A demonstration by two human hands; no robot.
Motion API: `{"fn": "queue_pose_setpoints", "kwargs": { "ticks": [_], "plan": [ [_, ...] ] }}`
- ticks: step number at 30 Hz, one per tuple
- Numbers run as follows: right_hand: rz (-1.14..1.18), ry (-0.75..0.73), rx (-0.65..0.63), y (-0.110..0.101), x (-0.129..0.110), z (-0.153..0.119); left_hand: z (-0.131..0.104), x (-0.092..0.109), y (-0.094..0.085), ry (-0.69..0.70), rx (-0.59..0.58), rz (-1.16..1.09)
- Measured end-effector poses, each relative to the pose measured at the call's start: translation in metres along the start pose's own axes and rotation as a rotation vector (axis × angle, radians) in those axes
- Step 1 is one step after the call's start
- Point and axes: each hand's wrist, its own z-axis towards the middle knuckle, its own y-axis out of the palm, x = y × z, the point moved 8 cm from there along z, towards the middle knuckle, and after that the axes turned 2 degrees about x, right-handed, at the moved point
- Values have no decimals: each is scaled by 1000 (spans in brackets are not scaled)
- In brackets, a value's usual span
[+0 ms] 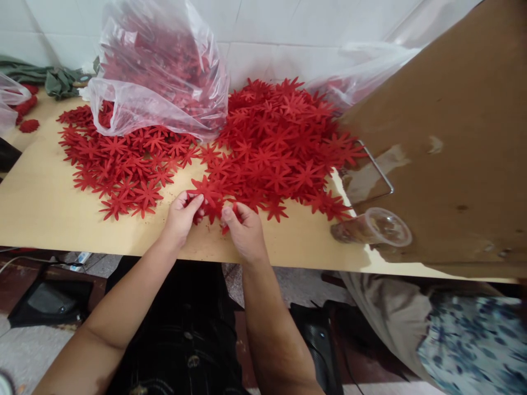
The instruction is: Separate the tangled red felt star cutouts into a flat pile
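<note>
Near the table's front edge, my left hand (183, 216) pinches a red flower-shaped cutout (205, 189) between thumb and fingers. Close beside it on the right, my right hand (244, 227) is closed with thumb against fingers, and a bit of red petal shows at its fingertips. Whether that petal belongs to the same cutout or another, I cannot tell. Just beyond both hands spreads a large pile of red flower cutouts (275, 148). A second pile of red cutouts (127, 159) lies to the left.
A clear plastic bag (160, 77) full of red pieces rests on the left pile. To the right, a plastic cup (370, 227) stands by a tall brown board (444, 126) with a metal wire handle (381, 175). Another person's patterned clothing (473, 340) shows at lower right.
</note>
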Motion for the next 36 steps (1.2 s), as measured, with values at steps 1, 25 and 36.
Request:
{"fn": "queue_pose_setpoints", "kwargs": {
  "ticks": [1,25,36],
  "plan": [
    [2,8,47,-7,2,2,0,-1,0,-7,-1,8],
    [76,-25,33,3,-3,6,0,-5,18,265,-169,463],
    [-59,-37,122,-4,-2,7,-8,6,26,212,-243,228]
  ]
}}
